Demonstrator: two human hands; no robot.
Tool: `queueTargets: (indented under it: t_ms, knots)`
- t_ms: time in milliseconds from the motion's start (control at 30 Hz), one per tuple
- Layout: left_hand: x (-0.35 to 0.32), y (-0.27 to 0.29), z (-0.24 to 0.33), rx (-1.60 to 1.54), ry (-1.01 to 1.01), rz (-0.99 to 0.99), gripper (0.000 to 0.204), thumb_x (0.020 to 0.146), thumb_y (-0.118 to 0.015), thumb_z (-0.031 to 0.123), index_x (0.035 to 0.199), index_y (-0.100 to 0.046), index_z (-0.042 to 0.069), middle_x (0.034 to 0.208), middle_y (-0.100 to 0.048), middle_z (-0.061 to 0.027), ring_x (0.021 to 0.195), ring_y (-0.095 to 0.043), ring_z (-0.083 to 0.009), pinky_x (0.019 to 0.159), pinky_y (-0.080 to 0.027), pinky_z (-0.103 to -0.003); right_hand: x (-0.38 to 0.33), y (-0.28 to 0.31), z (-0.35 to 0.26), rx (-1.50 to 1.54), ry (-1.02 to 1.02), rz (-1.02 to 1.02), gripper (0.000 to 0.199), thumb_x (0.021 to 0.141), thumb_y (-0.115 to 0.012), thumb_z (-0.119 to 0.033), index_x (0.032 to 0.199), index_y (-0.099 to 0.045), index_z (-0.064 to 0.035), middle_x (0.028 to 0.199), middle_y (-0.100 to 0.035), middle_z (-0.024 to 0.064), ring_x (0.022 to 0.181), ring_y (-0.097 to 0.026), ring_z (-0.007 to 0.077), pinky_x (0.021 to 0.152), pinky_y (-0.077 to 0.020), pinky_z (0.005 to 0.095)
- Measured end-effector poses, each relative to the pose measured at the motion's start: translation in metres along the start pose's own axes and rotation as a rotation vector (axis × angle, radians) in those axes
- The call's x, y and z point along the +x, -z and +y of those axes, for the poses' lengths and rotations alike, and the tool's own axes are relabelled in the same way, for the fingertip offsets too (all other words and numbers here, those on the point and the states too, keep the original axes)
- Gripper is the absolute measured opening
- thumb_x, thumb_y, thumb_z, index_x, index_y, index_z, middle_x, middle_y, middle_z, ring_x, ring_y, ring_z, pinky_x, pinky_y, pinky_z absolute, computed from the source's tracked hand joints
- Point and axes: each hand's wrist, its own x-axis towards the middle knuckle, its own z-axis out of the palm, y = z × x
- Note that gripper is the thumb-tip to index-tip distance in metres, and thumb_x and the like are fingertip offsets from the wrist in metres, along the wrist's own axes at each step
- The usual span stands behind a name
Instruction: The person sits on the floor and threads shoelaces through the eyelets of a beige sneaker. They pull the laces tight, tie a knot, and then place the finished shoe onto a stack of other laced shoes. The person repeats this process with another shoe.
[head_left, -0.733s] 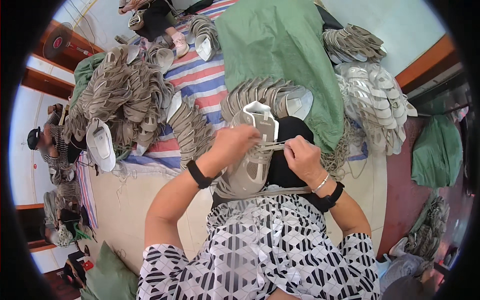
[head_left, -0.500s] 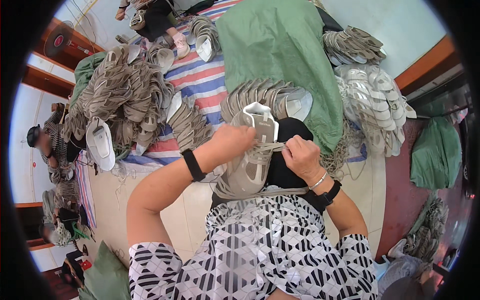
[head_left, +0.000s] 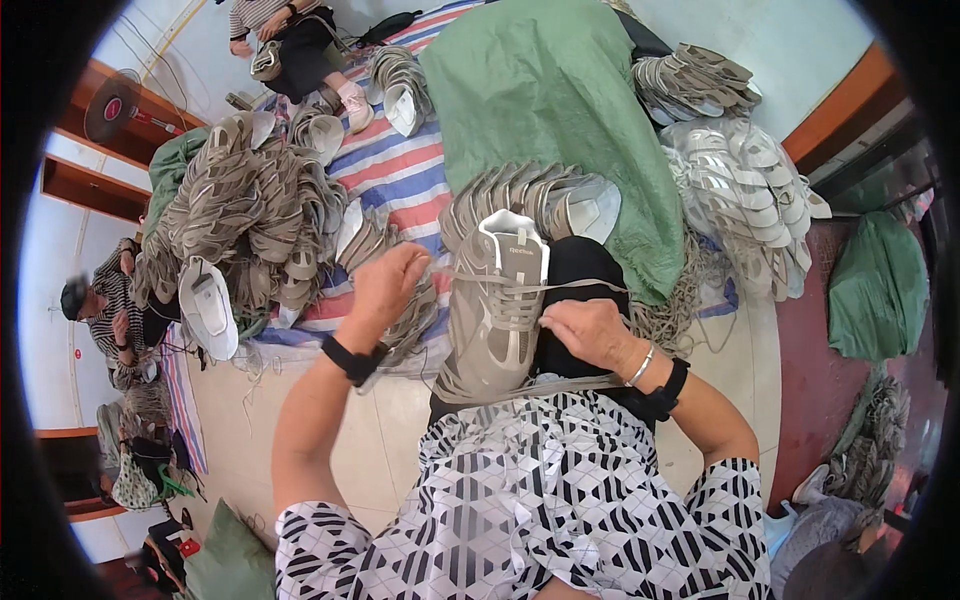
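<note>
Taupe mesh shoe upper with white lining (head_left: 487, 325) lies on my black-trousered lap (head_left: 585, 262), likely so both hands reach it; my left hand (head_left: 388, 285) pinches thin beige lace (head_left: 462, 275), my right hand (head_left: 592, 330) is pinched narrow, on what I cannot tell.

My shirt (head_left: 480, 490) is white with black-and-grey geometric shapes; my shoe upper (head_left: 484, 365), taupe with white lining; the sheet (head_left: 412, 188), striped red, white and blue; the large sack (head_left: 532, 95), green.

Both hands (head_left: 388, 287) (head_left: 592, 333) curled, well apart
</note>
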Motion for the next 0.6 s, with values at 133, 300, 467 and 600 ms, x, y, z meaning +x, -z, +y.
queueTargets:
  t_ms: [133,300,467,600]
  knots:
    - [-0.033,-0.031,0.039,-0.453,0.116,0.089,0.019,0.091,-0.059,0.019,0.090,-0.063,0.001,0.079,-0.063,-0.0111,0.069,-0.062,-0.0177,0.063,-0.048,-0.031,0.021,-0.009,-0.008,0.199,-0.045,0.106,0.016,0.086,-0.062,-0.016,0.097,-0.063,-0.0048,0.085,-0.068,0.0105,0.073,-0.066,0.0273,0.059,-0.0528,0.0341]
    - [-0.055,-0.053,0.061,-0.448,0.120,-0.129,0.020,0.090,-0.060,0.019,0.086,-0.060,-0.001,0.071,-0.058,-0.0114,0.065,-0.058,-0.0191,0.060,-0.045,-0.034,0.045,-0.034,-0.018,-0.025,-0.103,0.038,0.010,0.080,-0.063,-0.016,0.082,-0.058,-0.0078,0.078,-0.065,0.0126,0.068,-0.064,0.0301,0.057,-0.0511,0.0392]
    - [-0.053,-0.059,0.068,-0.400,0.115,-0.165,0.022,0.089,-0.062,0.023,0.085,-0.057,0.002,0.066,-0.050,-0.0134,0.059,-0.050,-0.0221,0.059,-0.044,-0.035,0.047,-0.032,-0.006,0.571,-0.416,-0.102,0.013,0.085,-0.064,-0.016,0.089,-0.062,-0.0032,0.068,-0.060,0.0010,0.055,-0.056,0.0139,0.049,-0.0433,0.0270]
    - [-0.047,-0.052,0.072,-0.578,0.204,-0.078,0.015,0.084,-0.068,0.015,0.089,-0.061,0.003,0.068,-0.054,-0.0096,0.059,-0.050,-0.0172,0.057,-0.044,-0.029,0.039,-0.006,-0.001,1.040,-0.647,-0.323,0.017,0.089,-0.064,-0.018,0.095,-0.064,-0.0013,0.067,-0.052,-0.0066,0.054,-0.042,0.0006,0.047,-0.0330,0.0170]
